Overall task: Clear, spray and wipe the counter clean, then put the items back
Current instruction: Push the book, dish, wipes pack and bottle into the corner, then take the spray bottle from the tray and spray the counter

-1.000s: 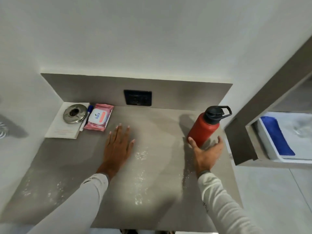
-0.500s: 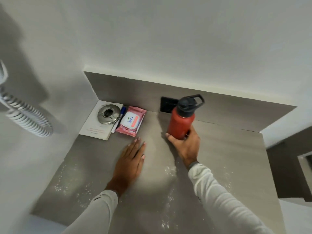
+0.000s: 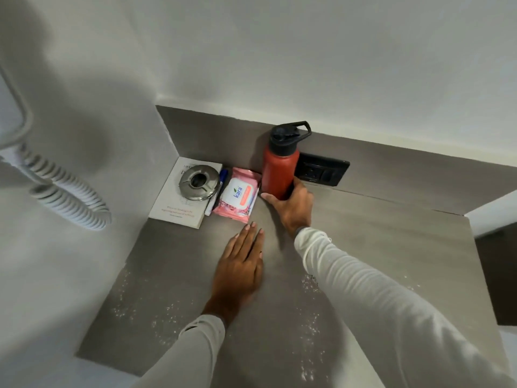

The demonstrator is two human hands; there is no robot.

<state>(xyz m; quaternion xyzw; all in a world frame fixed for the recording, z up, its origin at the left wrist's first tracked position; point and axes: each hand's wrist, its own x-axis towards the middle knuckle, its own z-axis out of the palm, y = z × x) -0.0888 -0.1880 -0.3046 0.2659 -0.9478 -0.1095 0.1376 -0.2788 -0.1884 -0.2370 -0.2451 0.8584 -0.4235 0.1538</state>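
Right hand [image 3: 292,207] wraps the base of the red bottle [image 3: 278,172], upright at the far wall beside the wipes pack [image 3: 237,196]. Left hand [image 3: 240,264] lies flat, fingers spread, on the counter [image 3: 363,247]. Looks rigid, smooth, likely heavy: grip mid-body.

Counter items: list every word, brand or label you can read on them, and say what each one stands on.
"kara": on the white flap label of the pink wipes pack.
White book: a few letters at the cover's top edge and small lines near the bottom, too blurred to read; the round metal ashtray hides the title.
Blue-capped marker: no legible print.
Red bottle, held by the right hand: no text visible.
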